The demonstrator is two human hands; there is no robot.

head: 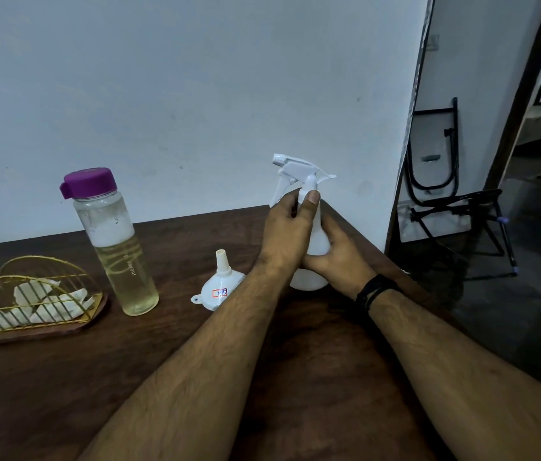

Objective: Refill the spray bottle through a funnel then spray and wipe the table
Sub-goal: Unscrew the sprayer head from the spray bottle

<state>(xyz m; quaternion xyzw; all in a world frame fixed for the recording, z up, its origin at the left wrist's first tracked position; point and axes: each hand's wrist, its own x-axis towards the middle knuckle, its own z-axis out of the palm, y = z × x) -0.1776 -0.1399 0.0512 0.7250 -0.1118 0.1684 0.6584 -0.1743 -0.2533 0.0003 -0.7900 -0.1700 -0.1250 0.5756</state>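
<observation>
spray bottle (312,241): matt white plastic
funnel (220,287): glossy white plastic
table (63,377): dark wood
napkin holder (34,294): gold wire

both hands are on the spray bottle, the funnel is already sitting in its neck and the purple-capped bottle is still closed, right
Not quite. In the head view the funnel lies upside down on the table, left of the spray bottle, whose trigger head is still on. The rest holds: the left hand and right hand both grip it, and the purple-capped bottle is closed.
</observation>
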